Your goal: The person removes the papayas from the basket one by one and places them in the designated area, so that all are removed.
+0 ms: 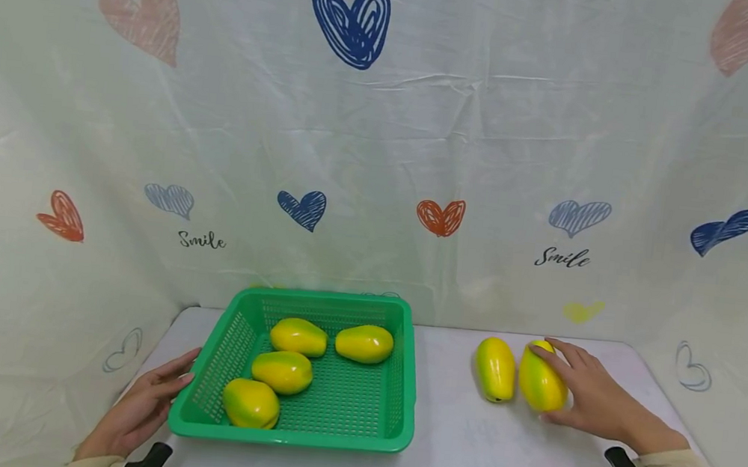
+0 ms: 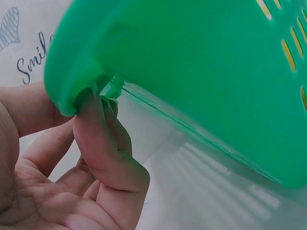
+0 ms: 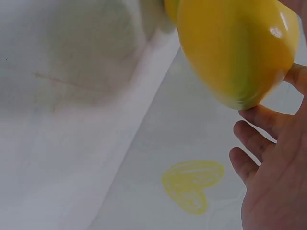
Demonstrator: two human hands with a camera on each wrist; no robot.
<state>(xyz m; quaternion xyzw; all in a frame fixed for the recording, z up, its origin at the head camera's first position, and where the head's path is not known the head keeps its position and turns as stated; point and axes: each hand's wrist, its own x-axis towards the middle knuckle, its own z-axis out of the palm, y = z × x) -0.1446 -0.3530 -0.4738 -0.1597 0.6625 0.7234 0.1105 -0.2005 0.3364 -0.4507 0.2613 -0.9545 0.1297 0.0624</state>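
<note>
My left hand [image 1: 139, 408] is at the left side of a green plastic basket [image 1: 289, 440]. In the left wrist view its thumb and finger pinch the rim of the basket [image 2: 62, 62]. Over the table's right part, my right hand [image 1: 601, 398] grips a glossy yellow-green papaya [image 1: 544, 378], thumb at its near end and fingers at its far end. The right wrist view shows this papaya [image 3: 235, 48] close up, with fingertips against its tapered end. A second papaya [image 1: 495, 369] lies just to its left on the table.
Several papayas lie inside the basket, among them one at the near left corner [image 1: 251, 404] and one at the back right [image 1: 365, 344]. The white table [image 1: 460, 460] ends at a pale curtain [image 1: 383, 137] printed with hearts, which hangs behind and at both sides.
</note>
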